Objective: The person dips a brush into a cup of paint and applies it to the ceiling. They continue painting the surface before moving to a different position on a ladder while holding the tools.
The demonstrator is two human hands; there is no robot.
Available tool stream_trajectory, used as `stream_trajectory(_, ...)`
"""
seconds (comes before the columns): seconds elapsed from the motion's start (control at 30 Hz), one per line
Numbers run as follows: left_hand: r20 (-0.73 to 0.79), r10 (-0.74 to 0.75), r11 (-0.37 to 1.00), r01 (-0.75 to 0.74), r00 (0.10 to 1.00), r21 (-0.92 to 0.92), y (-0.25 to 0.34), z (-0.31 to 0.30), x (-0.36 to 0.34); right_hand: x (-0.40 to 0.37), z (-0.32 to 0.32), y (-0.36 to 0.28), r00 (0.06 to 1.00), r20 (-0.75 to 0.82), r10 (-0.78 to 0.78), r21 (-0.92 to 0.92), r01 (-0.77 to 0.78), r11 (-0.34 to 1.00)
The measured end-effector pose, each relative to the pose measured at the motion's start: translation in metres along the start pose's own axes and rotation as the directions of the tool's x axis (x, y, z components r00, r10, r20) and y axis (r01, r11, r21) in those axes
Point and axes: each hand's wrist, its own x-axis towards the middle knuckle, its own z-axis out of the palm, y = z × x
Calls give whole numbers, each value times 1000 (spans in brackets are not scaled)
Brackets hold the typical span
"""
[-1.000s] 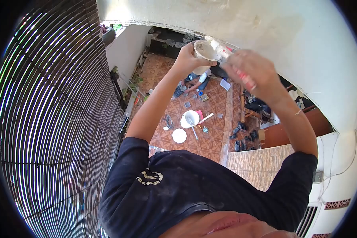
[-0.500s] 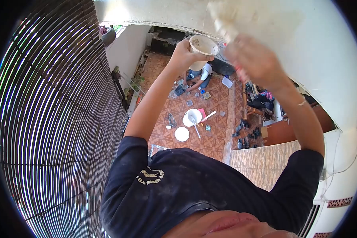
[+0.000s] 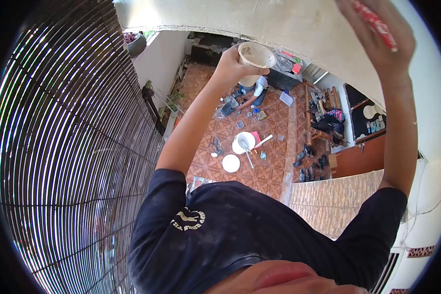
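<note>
As it is spreading out far below, reddish-brown tile floor (image 3: 272, 169): a crossed geometric pattern is running over it, and a pale strip (image 3: 289, 147) is following its right side.
Middle of the floor: a round white bucket (image 3: 236, 146) is standing with a long pale stick (image 3: 249, 158) leaning in it, and a flat white disc (image 3: 231, 163) is lying just beside.
Right edge of the floor: several dark shoes (image 3: 306, 174) are resting past the strip, near a plain brown panel (image 3: 360, 159).
Far edge of the floor: a person in a pale top (image 3: 260, 88) is bending low among small scattered items.
Dark slatted screen (image 3: 73, 147): it is filling the left of the view, and light is showing through its gaps.
Cream-painted wall (image 3: 299, 24): it is crossing the top, its lower edge looking rough.
Left hand (image 3: 232, 68): fingers are curling partway round a cup, the thumb lying below its rim.
Off-white round cup (image 3: 259, 56): it is hanging high above the floor near the wall's lower edge, its mouth facing the camera, greyish residue coating the inside.
Right hand (image 3: 387, 39): it is gripping a handle before the wall; the upper frame edge is cropping the fingers.
Red handle with white markings (image 3: 377, 24): it is slanting across the palm; its far end is lying out of view.
</note>
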Motion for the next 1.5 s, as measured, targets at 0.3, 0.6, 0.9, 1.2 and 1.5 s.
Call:
stream_trajectory(0.3,-13,34,987,-35,999,-159,-10,-2,2,-49,46,-107,969,237,-76,-86,98,991)
stream_trajectory(0.6,-61,-27,996,22,998,-85,-12,-2,-5,-7,5,-68,959,230,168,188,-213,959)
stream_trajectory(0.9,-59,3,1000,-4,998,-23,1,3,-7,11,-20,-64,994,24,111,-182,-104,978)
stream_trajectory(1.2,-41,15,992,-20,999,-128,4,-3,-13,-54,45,-118,954,277,117,260,-192,946)
stream_trajectory(1.5,-25,9,989,-13,1000,-146,-8,1,-9,24,-18,-57,982,-121,-147,-325,101,940)
